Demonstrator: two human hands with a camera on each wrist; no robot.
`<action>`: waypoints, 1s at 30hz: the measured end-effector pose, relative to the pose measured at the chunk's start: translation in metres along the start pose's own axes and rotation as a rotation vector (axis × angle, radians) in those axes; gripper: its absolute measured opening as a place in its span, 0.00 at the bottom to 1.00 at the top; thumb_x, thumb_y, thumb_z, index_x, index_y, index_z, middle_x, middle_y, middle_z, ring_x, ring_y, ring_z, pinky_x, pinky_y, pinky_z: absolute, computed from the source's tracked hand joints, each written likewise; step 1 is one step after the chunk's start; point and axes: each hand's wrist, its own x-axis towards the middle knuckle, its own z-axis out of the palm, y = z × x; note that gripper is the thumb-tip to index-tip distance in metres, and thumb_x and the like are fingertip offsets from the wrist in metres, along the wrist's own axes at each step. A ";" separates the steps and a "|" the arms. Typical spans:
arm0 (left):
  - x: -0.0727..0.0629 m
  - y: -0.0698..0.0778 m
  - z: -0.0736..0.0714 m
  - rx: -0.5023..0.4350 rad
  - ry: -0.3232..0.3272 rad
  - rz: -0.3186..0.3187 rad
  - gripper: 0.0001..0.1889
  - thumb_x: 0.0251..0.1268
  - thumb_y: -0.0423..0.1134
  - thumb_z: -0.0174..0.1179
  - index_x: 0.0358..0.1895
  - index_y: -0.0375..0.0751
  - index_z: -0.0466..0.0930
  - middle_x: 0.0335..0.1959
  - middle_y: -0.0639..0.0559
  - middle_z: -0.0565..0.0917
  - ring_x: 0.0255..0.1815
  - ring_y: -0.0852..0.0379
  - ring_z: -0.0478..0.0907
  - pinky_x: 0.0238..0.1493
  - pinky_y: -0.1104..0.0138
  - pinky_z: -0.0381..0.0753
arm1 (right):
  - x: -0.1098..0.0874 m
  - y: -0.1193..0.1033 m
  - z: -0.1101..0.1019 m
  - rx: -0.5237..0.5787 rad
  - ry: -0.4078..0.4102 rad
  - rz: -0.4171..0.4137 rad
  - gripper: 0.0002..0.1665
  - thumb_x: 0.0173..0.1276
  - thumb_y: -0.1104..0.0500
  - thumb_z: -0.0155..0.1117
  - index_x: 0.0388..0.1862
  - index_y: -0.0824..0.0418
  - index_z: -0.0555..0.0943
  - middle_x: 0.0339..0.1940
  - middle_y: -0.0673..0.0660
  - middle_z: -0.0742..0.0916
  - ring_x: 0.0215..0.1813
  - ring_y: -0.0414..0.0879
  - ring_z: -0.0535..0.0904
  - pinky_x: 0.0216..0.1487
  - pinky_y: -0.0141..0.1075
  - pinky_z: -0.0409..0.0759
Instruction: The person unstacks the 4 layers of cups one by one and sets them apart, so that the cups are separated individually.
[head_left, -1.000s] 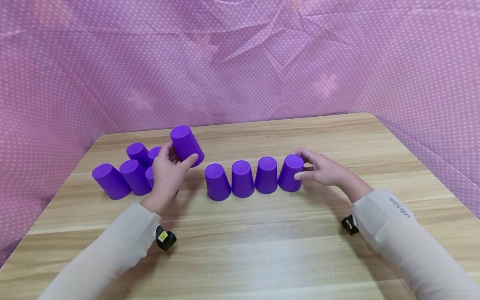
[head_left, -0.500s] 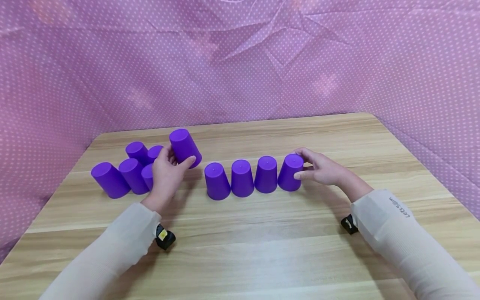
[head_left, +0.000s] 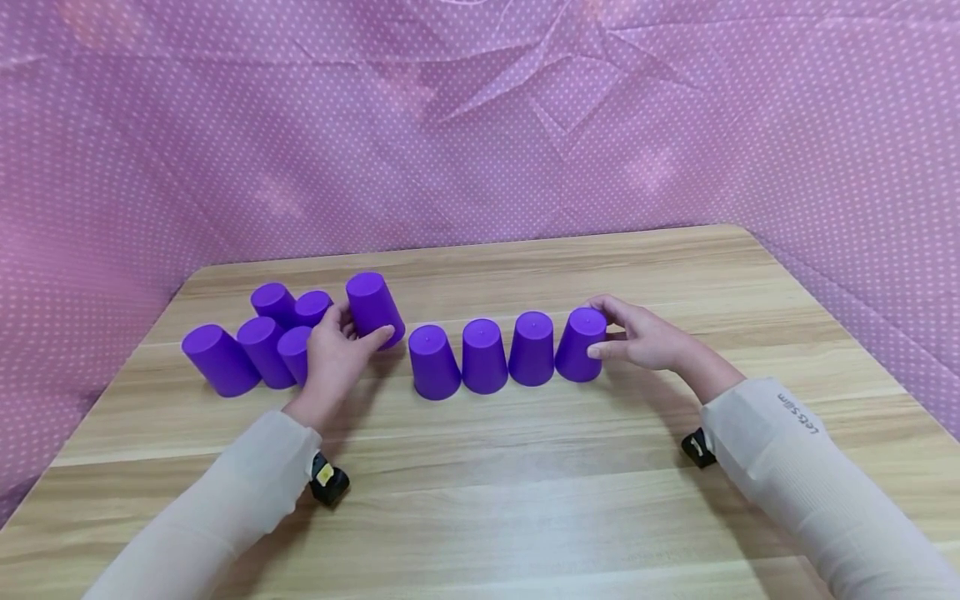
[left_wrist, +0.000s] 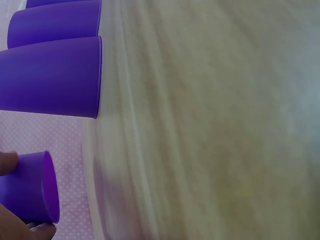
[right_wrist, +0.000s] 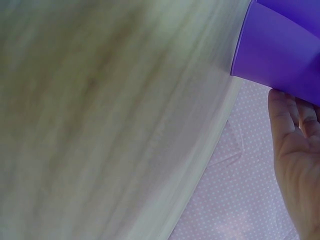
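Between thumb and fingers, my left hand [head_left: 333, 354] holds an upside-down purple plastic cup [head_left: 377, 307], left of a row of like cups. In the left wrist view that cup [left_wrist: 22, 185] shows its open rim, raised off the wooden surface. My right hand [head_left: 642, 337] grips the rightmost cup [head_left: 581, 348] of the row, thumb in front and fingers behind. In the right wrist view its fingers lie along the side of that cup [right_wrist: 275, 52], whose rim is down on the table. The row's leftmost cup [head_left: 435, 367] stands nearest the held one.
Several more upside-down purple cups, one of them a front-left cup [head_left: 221, 362], stand grouped at the left, partly hidden by my left hand. All rest on a wood-grain table [head_left: 517, 492]. A pink dotted cloth [head_left: 480, 150] hangs behind the table. Small black cameras sit under both wrists.
My left hand has lowered its cup a little, closer to the table, with a slight shift to the right at the end. My right hand and the row of cups have stayed put.
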 end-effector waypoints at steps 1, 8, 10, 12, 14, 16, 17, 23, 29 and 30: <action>0.000 -0.001 0.000 0.006 -0.008 -0.011 0.37 0.55 0.38 0.66 0.68 0.36 0.58 0.64 0.39 0.68 0.65 0.48 0.66 0.66 0.62 0.68 | 0.000 0.000 0.000 0.002 0.000 -0.002 0.28 0.59 0.67 0.64 0.57 0.69 0.66 0.52 0.63 0.76 0.59 0.56 0.69 0.63 0.49 0.72; -0.001 -0.005 -0.001 0.018 -0.033 -0.065 0.39 0.55 0.38 0.66 0.68 0.34 0.55 0.66 0.39 0.66 0.66 0.47 0.64 0.66 0.60 0.67 | 0.000 -0.001 0.001 0.001 -0.006 0.002 0.29 0.59 0.66 0.64 0.57 0.69 0.65 0.52 0.64 0.76 0.59 0.56 0.69 0.63 0.50 0.71; 0.000 -0.006 -0.002 0.024 -0.035 -0.068 0.39 0.55 0.38 0.66 0.67 0.34 0.56 0.66 0.39 0.66 0.66 0.46 0.65 0.66 0.60 0.67 | 0.000 -0.001 0.001 0.002 -0.006 0.004 0.29 0.59 0.66 0.64 0.58 0.69 0.65 0.52 0.64 0.76 0.60 0.56 0.68 0.62 0.50 0.71; 0.000 -0.007 -0.002 0.032 -0.044 -0.066 0.39 0.54 0.38 0.66 0.67 0.33 0.56 0.66 0.38 0.66 0.66 0.46 0.64 0.66 0.59 0.67 | 0.000 -0.001 0.001 0.002 -0.005 0.006 0.29 0.59 0.66 0.64 0.58 0.69 0.65 0.52 0.64 0.76 0.60 0.57 0.68 0.62 0.50 0.71; 0.001 -0.009 -0.003 0.044 -0.062 -0.068 0.39 0.54 0.38 0.66 0.67 0.33 0.55 0.66 0.38 0.65 0.67 0.45 0.63 0.67 0.59 0.66 | 0.000 -0.001 0.001 0.002 -0.003 0.006 0.29 0.59 0.67 0.64 0.58 0.69 0.65 0.52 0.64 0.76 0.59 0.57 0.68 0.63 0.50 0.71; 0.001 -0.011 -0.003 0.051 -0.077 -0.073 0.40 0.55 0.39 0.66 0.67 0.33 0.54 0.66 0.37 0.64 0.67 0.45 0.62 0.67 0.58 0.66 | -0.001 -0.001 0.001 0.003 -0.001 0.004 0.29 0.59 0.67 0.64 0.57 0.69 0.65 0.52 0.64 0.76 0.59 0.57 0.69 0.63 0.50 0.71; 0.001 -0.011 -0.003 0.050 -0.083 -0.076 0.40 0.55 0.39 0.66 0.68 0.33 0.53 0.66 0.37 0.64 0.67 0.45 0.62 0.67 0.58 0.65 | -0.001 -0.001 0.001 0.002 -0.001 0.003 0.29 0.59 0.67 0.64 0.57 0.70 0.65 0.52 0.64 0.76 0.59 0.57 0.69 0.62 0.50 0.71; 0.002 -0.014 -0.003 0.037 -0.092 -0.098 0.40 0.56 0.37 0.65 0.68 0.33 0.51 0.68 0.37 0.62 0.69 0.45 0.59 0.69 0.58 0.63 | -0.001 0.000 0.001 0.004 -0.001 -0.001 0.29 0.59 0.67 0.64 0.57 0.70 0.65 0.52 0.64 0.76 0.59 0.56 0.69 0.62 0.49 0.72; 0.003 -0.014 -0.002 0.053 -0.099 -0.099 0.39 0.57 0.37 0.64 0.68 0.34 0.50 0.69 0.38 0.60 0.70 0.45 0.57 0.69 0.57 0.62 | -0.001 0.000 0.000 -0.007 0.002 0.004 0.29 0.59 0.67 0.64 0.58 0.69 0.65 0.52 0.63 0.76 0.59 0.56 0.69 0.62 0.50 0.72; 0.003 -0.014 -0.002 0.054 -0.101 -0.097 0.40 0.57 0.37 0.64 0.68 0.34 0.50 0.69 0.37 0.59 0.70 0.45 0.57 0.69 0.57 0.62 | -0.001 0.000 0.000 -0.011 0.002 0.005 0.29 0.60 0.67 0.64 0.58 0.69 0.65 0.52 0.63 0.76 0.59 0.56 0.69 0.62 0.50 0.71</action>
